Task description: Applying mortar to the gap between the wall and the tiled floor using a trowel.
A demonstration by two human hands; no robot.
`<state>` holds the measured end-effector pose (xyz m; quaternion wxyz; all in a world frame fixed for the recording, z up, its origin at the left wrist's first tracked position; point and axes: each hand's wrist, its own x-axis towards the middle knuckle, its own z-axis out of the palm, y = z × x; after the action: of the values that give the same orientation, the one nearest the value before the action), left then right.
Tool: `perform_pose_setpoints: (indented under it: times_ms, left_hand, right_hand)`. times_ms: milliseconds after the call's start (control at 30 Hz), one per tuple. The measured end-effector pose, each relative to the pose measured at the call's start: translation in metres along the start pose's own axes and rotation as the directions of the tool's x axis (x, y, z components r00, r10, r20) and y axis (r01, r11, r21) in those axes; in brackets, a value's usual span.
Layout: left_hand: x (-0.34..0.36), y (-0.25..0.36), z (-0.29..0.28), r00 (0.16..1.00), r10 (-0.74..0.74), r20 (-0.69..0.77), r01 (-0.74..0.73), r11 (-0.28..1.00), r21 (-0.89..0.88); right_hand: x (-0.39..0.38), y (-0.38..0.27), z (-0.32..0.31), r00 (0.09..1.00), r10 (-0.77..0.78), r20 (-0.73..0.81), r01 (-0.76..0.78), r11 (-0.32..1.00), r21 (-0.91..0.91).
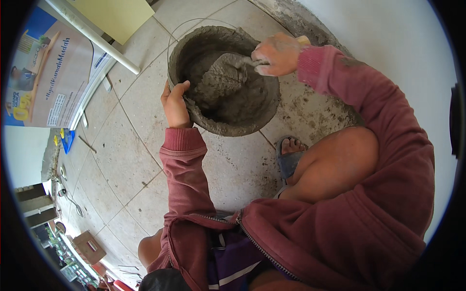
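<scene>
A mortar-caked bucket (228, 130) stands on the tiled floor in front of me, its thin wire handle (191, 20) up along the far side. Wet grey cement mortar (245, 104) lies inside it. My left hand (176, 105) grips the bucket's left rim, thumb over the edge and fingers outside. Over the right side of the rim, my right hand (277, 54) is closed round the handle of a trowel (225, 72). The trowel's blade is coated with mortar and sits within the bucket. A wooden handle end (303, 40) pokes out behind the fist.
Mortar crumbs dot the floor tiles (213, 169). A white wall (388, 43) rises close on the right. To the left are a printed banner (53, 72), a white pipe (97, 36) and a blue plastic piece (68, 140). A cardboard box (88, 247) stands at the lower left.
</scene>
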<state>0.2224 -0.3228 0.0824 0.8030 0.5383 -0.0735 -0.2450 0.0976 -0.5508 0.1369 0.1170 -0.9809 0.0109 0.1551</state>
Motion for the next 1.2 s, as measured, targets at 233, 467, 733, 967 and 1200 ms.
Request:
perform_pose_setpoints:
  times_ms: [233,467,733,967,1200]
  left_hand:
    - [-0.006,-0.001,0.017,0.999,0.003,0.049,-0.002,1.000,-0.015]
    - [-0.014,-0.005,0.045,0.997,0.054,0.059,-0.057,0.997,0.049]
    - [-0.018,-0.004,0.037,0.999,0.050,-0.023,-0.049,0.998,0.025]
    - [-0.012,-0.001,0.027,0.998,0.043,-0.034,-0.041,0.998,0.044]
    - [-0.001,0.004,0.026,0.999,0.032,-0.002,-0.032,0.999,-0.017]
  right_hand:
    - [-0.032,0.039,-0.004,0.879,-0.219,-0.423,0.061,0.933,-0.356]
    - [-0.025,-0.007,0.002,0.937,0.277,0.213,-0.210,0.933,-0.291]
    - [-0.007,-0.019,0.037,0.960,-0.059,0.274,0.035,0.995,0.092]
    - [0.007,-0.017,0.032,0.856,0.034,0.516,-0.374,0.729,0.573]
    - [-0.029,-0.004,0.030,0.990,-0.056,-0.127,0.062,0.997,0.044]
